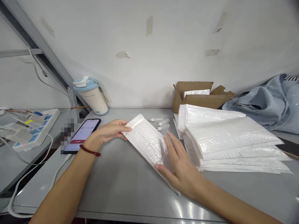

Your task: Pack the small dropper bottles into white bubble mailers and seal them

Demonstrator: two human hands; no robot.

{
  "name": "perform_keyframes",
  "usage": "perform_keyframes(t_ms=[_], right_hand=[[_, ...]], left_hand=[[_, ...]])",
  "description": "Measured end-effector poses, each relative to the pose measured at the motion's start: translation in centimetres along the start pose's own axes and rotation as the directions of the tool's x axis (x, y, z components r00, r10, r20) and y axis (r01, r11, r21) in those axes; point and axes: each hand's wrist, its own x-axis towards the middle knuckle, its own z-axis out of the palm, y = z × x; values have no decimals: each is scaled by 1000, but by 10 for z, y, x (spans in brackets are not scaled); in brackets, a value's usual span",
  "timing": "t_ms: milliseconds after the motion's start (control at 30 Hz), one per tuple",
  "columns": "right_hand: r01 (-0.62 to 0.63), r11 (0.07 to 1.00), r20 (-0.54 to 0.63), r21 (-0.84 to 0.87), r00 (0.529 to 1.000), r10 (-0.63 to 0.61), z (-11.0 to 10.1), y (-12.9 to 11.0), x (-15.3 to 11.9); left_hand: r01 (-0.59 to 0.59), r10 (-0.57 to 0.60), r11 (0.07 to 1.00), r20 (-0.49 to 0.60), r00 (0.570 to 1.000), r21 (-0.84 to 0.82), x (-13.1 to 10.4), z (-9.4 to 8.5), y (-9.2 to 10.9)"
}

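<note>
The left hand [106, 133] pinches the far end of a white padded envelope [149, 146] between thumb and fingers, close to the sealing flap, while the right hand [179, 168] lies flat and open on the near end, pressing it against the grey table [121, 183] without closing on it. The envelope sits slanted between the two hands, its near edge under the right palm. The risk I see is that the slick bubble surface could slide out from under the flat palm, since nothing there grips it, and the envelope would then pivot about the left pinch. Just beyond the left fingertips lie a few small clear tubes [161, 123], which a swinging flap could knock away. Just right of the right hand stands a loose stack of envelopes [229, 140], which a careless wrist could topple. Left of the left wrist rests a phone [83, 135] on its cable, within elbow reach.
</note>
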Motion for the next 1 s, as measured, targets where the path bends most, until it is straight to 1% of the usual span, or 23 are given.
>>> perform_keyframes(t_ms=[33, 100, 167, 200, 300, 400, 500, 567, 733, 800, 833, 867, 900, 933, 967, 1000], right_hand=[[-15, 1000, 77, -13, 997, 16, 3, -1, -1], [-39, 999, 228, -36, 972, 46, 8, -3, -2], [-46, 998, 309, -51, 949, 59, 9, -6, -3], [-44, 998, 313, -52, 948, 58, 8, -7, -3], [-47, 999, 240, -24, 969, 51, 5, -11, -5], [-51, 998, 146, 26, 988, 46, 3, -13, -4], [-44, 997, 77, 63, 996, 39, 3, -13, -4], [-38, 997, 59, 62, 998, 34, 3, -13, -4], [-41, 997, 52, 60, 998, 38, 5, -10, -3], [-57, 996, 40, 62, 998, 55, 6, -8, -1], [-71, 996, 36, 59, 997, 69, 6, -7, 0], [-88, 995, 38, 54, 996, 86, 6, -7, 1], [-107, 993, 45, 47, 993, 105, 6, -6, 1], [-127, 991, 57, 36, 991, 124, 6, -6, 2], [-145, 989, 70, 21, 987, 143, 5, -5, 2], [-158, 987, 81, 1, 984, 158, 5, -6, 3]], left_hand=[[30, -29, 1000, 62, 998, -2, 1, 6, 1], [66, -63, 998, 181, 981, -13, 1, 17, 1], [72, -58, 996, 275, 960, -43, 0, 25, 1], [70, -47, 996, 314, 948, -61, 0, 28, 1], [58, -27, 996, 396, 918, -67, -3, 35, 0], [30, -23, 999, 431, 902, -11, -4, 43, 1], [-14, -12, 998, 397, 918, 64, -3, 53, -1], [-23, -15, 995, 371, 929, 97, -1, 58, -4], [-24, 2, 998, 372, 928, 55, 5, 60, -13], [-37, 14, 998, 346, 938, 60, 6, 59, -14], [-55, 29, 996, 311, 950, 74, 7, 58, -14], [-89, 61, 990, 242, 968, 107, 9, 57, -15], [-132, 109, 979, 146, 983, 157, 13, 55, -15], [-171, 167, 960, 37, 985, 220, 17, 54, -16], [-202, 235, 934, -79, 969, 294, 22, 52, -18], [-219, 302, 904, -185, 935, 368, 29, 50, -19]])
